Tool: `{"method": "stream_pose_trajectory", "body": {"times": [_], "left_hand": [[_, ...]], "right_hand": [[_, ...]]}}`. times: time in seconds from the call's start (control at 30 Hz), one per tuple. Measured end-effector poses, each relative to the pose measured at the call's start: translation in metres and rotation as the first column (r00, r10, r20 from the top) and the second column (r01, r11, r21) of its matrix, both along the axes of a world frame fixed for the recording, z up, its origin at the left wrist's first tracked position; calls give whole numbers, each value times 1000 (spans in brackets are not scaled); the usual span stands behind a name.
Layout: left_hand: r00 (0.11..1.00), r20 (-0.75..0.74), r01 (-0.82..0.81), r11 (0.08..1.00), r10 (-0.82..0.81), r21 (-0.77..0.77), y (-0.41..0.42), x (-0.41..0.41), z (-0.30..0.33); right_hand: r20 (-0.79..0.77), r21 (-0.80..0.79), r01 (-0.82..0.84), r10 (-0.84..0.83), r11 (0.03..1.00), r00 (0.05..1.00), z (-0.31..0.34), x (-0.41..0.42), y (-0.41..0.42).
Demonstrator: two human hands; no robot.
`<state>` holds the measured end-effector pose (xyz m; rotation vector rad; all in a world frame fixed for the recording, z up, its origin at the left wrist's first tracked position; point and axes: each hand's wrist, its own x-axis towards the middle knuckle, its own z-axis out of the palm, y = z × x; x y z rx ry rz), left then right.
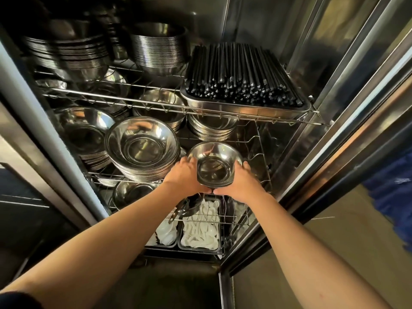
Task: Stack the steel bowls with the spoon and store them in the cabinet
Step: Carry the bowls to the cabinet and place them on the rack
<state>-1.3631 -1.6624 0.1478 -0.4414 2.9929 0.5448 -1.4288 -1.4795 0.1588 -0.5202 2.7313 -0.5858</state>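
Note:
A small stack of steel bowls (214,162) is held between both hands at the front right of the cabinet's middle wire shelf (265,175), tilted toward me. My left hand (184,176) grips its left side and my right hand (239,182) grips its right side, thumbs meeting under the base. Just left of it stands a taller stack of wider steel bowls (142,148). I cannot see a spoon in the held bowls.
More bowl stacks (156,44) fill the top shelf, beside a steel tray of black chopsticks (243,79). Further stacks sit at the middle shelf's back. Below, trays hold white spoons (201,230). The steel cabinet door (347,103) stands open on the right.

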Motion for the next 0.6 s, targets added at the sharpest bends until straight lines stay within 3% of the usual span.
{"method": "stream_pose_trajectory", "body": {"times": [0.33, 0.6], "left_hand": [[998, -17, -54, 998, 53, -43, -1, 14, -1], [987, -162, -11, 999, 4, -39, 0, 29, -6]], "right_hand": [[-12, -3, 33, -33, 999, 999, -1, 9, -14], [37, -40, -7, 9, 999, 999, 0, 6, -4]]}}
